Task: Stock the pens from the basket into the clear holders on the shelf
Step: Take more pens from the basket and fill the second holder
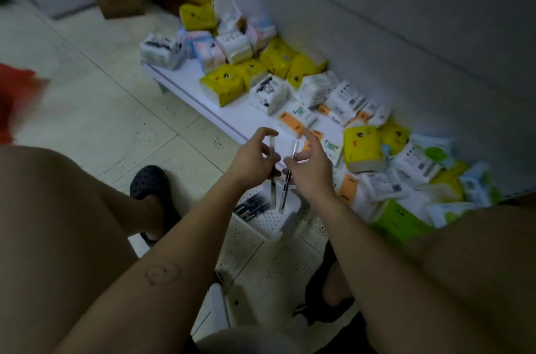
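Left hand (253,158) pinched a pen (272,192); right hand (311,165) pinched a second pen (286,189). I saw both pens upright, side by side, above the white basket (268,223) on the floor. Dark pens (249,207) lay in it, near the low shelf (232,117) of tissue packs (223,84).

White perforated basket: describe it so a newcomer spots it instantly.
Find the low white shelf piled with tissue packs. On the tiled floor just before it sits the white perforated rectangular basket, the only container holding black pens.
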